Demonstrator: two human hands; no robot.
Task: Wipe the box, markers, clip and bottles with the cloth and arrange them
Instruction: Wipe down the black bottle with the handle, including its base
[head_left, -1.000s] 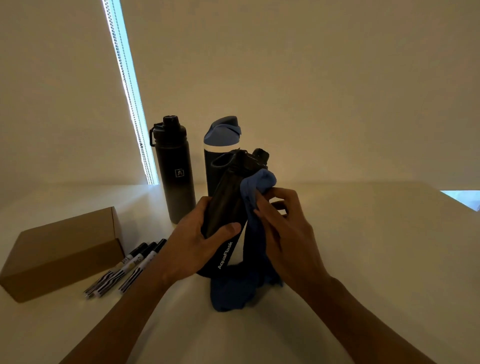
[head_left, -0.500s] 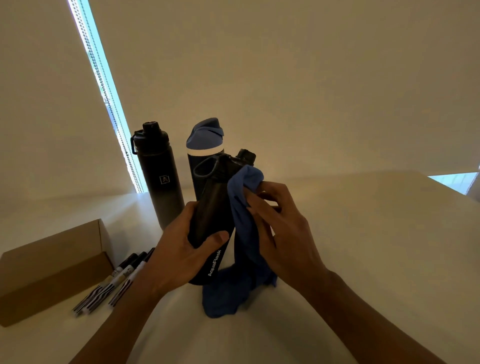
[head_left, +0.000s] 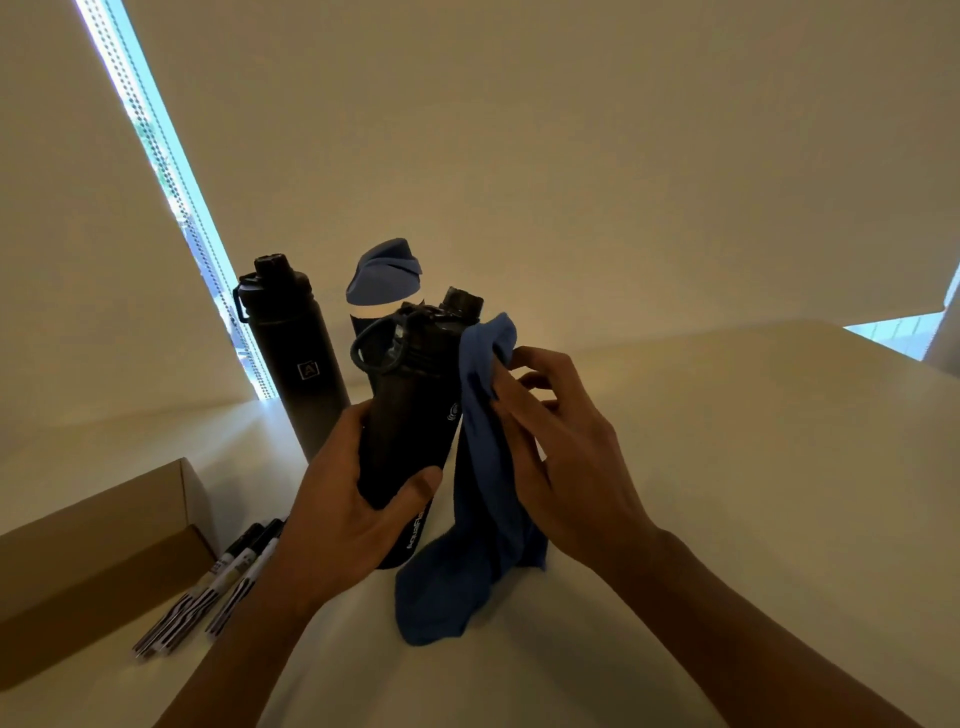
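Note:
My left hand (head_left: 343, 514) grips a black AquaFlask bottle (head_left: 410, 410) around its lower body, tilted slightly to the right above the table. My right hand (head_left: 566, 462) holds a blue cloth (head_left: 483, 467) against the bottle's right side near the shoulder; the cloth's lower end trails onto the table. Behind stand a second black bottle (head_left: 298, 358) and a bottle with a blue lid (head_left: 384, 275). A cardboard box (head_left: 98, 556) lies at the left, with several black-capped markers (head_left: 223, 577) beside it. No clip is visible.
The white table (head_left: 727, 467) stretches to the right and front. A wall with a bright window strip (head_left: 166, 171) rises behind the bottles. The table's far right edge shows by another bright opening (head_left: 898, 332).
The view swung, so the bottles first slid left in frame, then back right. My right hand moved the cloth a little along the held bottle's upper side. The left grip is unchanged.

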